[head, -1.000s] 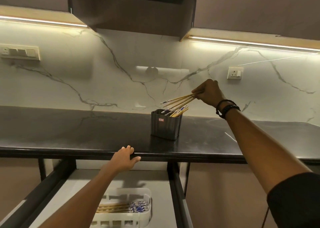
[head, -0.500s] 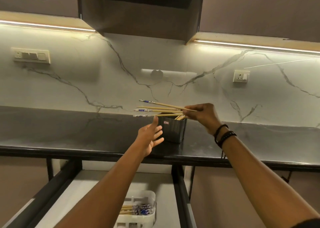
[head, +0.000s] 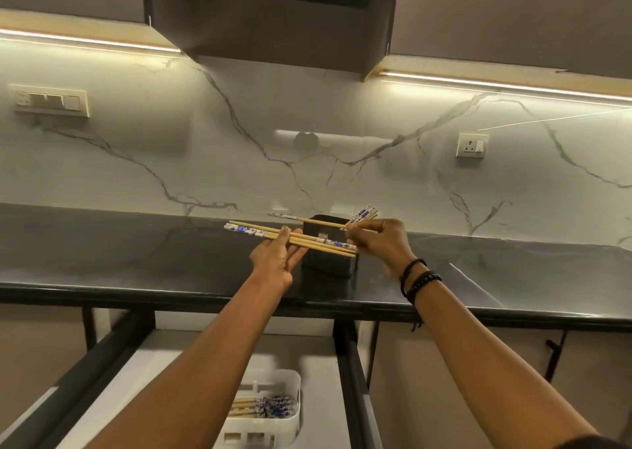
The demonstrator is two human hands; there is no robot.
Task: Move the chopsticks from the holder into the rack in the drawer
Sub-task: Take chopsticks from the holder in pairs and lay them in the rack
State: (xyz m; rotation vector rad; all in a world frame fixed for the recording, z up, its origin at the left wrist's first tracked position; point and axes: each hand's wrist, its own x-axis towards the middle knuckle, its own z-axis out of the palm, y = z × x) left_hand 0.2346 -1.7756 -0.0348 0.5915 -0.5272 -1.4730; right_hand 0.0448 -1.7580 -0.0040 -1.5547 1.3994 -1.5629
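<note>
In the near open drawer (head: 307,353), the white rack (head: 297,394) already holds stored chopsticks (head: 260,407). Above the bench (head: 136,250) edge, the left hand (head: 273,260) lies straight-fingered under a loose bundle of chopsticks (head: 307,242), and the right hand (head: 383,243) pinches its right end. The sticks sit unevenly, so one could slide off and miss the rack. Beyond them, the dark holder (head: 328,264) holds leftover chopsticks (head: 365,213).
</note>
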